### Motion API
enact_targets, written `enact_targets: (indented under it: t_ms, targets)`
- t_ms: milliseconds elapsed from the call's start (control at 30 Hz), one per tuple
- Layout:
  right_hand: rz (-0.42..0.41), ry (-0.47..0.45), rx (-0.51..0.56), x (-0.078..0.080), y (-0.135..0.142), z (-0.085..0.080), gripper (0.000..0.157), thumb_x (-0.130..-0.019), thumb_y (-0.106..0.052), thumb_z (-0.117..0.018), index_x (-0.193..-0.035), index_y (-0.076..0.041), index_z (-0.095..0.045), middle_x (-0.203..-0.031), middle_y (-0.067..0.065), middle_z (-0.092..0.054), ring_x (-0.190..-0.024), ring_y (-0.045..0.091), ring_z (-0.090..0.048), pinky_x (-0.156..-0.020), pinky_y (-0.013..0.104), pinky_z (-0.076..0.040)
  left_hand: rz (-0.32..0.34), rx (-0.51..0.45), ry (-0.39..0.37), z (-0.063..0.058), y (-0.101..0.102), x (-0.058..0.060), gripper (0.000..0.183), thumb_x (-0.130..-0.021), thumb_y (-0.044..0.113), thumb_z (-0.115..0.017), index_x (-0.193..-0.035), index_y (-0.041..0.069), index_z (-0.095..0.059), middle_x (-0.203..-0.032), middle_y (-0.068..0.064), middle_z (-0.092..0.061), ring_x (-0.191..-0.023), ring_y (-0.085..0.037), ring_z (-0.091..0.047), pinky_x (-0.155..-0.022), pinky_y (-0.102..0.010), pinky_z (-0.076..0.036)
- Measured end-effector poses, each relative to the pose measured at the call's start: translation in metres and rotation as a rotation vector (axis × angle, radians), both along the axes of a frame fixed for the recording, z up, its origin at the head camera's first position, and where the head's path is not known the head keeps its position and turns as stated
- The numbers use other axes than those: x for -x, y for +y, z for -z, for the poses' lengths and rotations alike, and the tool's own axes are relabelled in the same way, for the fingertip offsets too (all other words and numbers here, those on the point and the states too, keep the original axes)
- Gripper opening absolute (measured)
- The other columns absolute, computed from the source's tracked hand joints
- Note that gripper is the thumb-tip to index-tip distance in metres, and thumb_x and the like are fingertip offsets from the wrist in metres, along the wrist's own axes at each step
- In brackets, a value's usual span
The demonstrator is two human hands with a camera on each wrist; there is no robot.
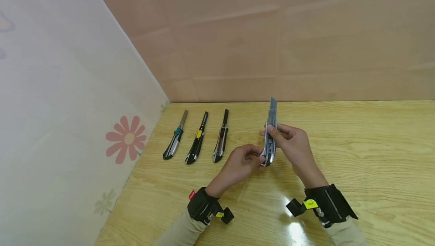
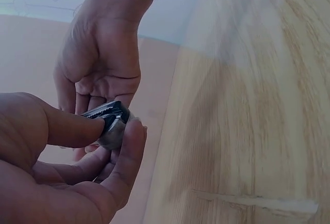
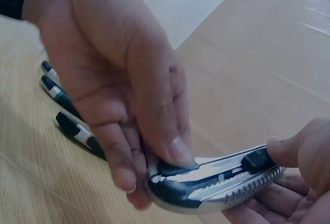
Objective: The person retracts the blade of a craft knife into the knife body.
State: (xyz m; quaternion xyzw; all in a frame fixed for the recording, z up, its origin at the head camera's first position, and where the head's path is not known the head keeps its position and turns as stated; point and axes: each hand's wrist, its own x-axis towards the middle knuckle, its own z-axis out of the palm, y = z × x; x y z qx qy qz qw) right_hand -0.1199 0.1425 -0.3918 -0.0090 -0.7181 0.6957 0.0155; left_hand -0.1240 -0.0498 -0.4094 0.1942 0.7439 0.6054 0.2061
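Looks like a makeshift recording corner.
Creased brown sheet (image 1: 238, 38) at the surface (image 1: 367, 155)'s far edge, flowered covering (image 1: 68, 87) along its left edge, 2 wrist cameras (image 1: 295, 207).

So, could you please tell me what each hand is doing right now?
Left hand: pinching the utility knife's lower end.
Right hand: gripping the same knife farther up.

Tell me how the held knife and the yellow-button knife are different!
The silver knife is held by the left hand and right hand; the yellow-button knife lies on the table. The silver knife's button is black; the yellow-button knife's is yellow. The silver knife's tip is grey; the yellow-button knife's is black. Both are long and thin.
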Motion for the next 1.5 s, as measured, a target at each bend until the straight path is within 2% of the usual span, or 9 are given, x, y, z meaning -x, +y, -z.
enact_targets:
  t_ms: [267,433,600,933,1200,1400,1500]
  targets:
    - [0.009,0.026,-0.05,0.0008,-0.0021,-0.0002,0.047,-0.103,-0.033,-0.064,-0.133,0.003,-0.065,-0.111,0.01,-0.077,-0.104,0.012,-0.071,-0.085,0.02,-0.054,-0.007,-0.004,-0.001,0.0009,0.0009,-0.001,0.022,-0.101,0.007,-0.065,-0.121,-0.004,-0.065,-0.101,-0.012,-0.071,-0.093,-0.041,-0.072,-0.084,-0.052,-0.058]
    - [-0.002,0.038,-0.052,0.0015,-0.0026,0.0011,0.043,-0.104,-0.03,-0.064,-0.131,0.003,-0.066,-0.112,0.012,-0.076,-0.106,0.016,-0.071,-0.085,0.021,-0.054,-0.007,-0.003,-0.012,0.0006,0.0004,-0.0014,0.023,-0.101,0.008,-0.065,-0.121,-0.004,-0.065,-0.102,-0.012,-0.071,-0.093,-0.04,-0.072,-0.084,-0.051,-0.059]
    - [-0.011,0.057,-0.055,0.0018,-0.0024,0.0019,0.039,-0.104,-0.027,-0.065,-0.13,0.002,-0.066,-0.112,0.012,-0.076,-0.103,0.014,-0.071,-0.085,0.021,-0.055,-0.001,-0.003,-0.01,0.0001,0.0001,-0.0012,0.022,-0.102,0.008,-0.065,-0.12,-0.004,-0.065,-0.102,-0.013,-0.071,-0.093,-0.041,-0.072,-0.084,-0.052,-0.058]
    - [-0.022,0.053,-0.065,0.0021,-0.0025,0.0021,0.039,-0.104,-0.023,-0.064,-0.132,0.004,-0.064,-0.114,0.016,-0.075,-0.1,0.011,-0.07,-0.083,0.022,-0.055,-0.004,0.0,-0.017,-0.0005,0.0005,-0.0013,0.021,-0.101,0.006,-0.064,-0.12,-0.004,-0.064,-0.102,-0.012,-0.07,-0.093,-0.04,-0.072,-0.084,-0.05,-0.059]
    - [-0.037,0.057,-0.067,0.0025,-0.003,0.0017,0.037,-0.104,-0.02,-0.064,-0.133,0.003,-0.064,-0.117,0.017,-0.074,-0.102,0.013,-0.07,-0.084,0.022,-0.056,-0.004,-0.002,-0.021,0.0004,0.0001,-0.0007,0.022,-0.101,0.006,-0.064,-0.12,-0.005,-0.064,-0.102,-0.012,-0.07,-0.094,-0.04,-0.072,-0.085,-0.05,-0.059]
    - [-0.046,0.052,-0.055,0.0025,-0.0033,0.0002,0.037,-0.104,-0.019,-0.064,-0.134,0.004,-0.063,-0.119,0.022,-0.072,-0.107,0.021,-0.07,-0.084,0.022,-0.056,-0.006,-0.006,-0.03,0.001,-0.0002,-0.0006,0.021,-0.101,0.005,-0.064,-0.12,-0.005,-0.064,-0.104,-0.011,-0.069,-0.095,-0.039,-0.072,-0.085,-0.049,-0.059]
    - [-0.053,0.049,-0.046,0.0027,-0.0034,-0.0004,0.037,-0.104,-0.018,-0.065,-0.133,0.004,-0.063,-0.119,0.023,-0.072,-0.106,0.019,-0.07,-0.085,0.022,-0.056,-0.006,-0.005,-0.032,0.0009,-0.0005,-0.0005,0.021,-0.101,0.005,-0.064,-0.12,-0.004,-0.064,-0.104,-0.011,-0.069,-0.095,-0.039,-0.072,-0.085,-0.049,-0.059]
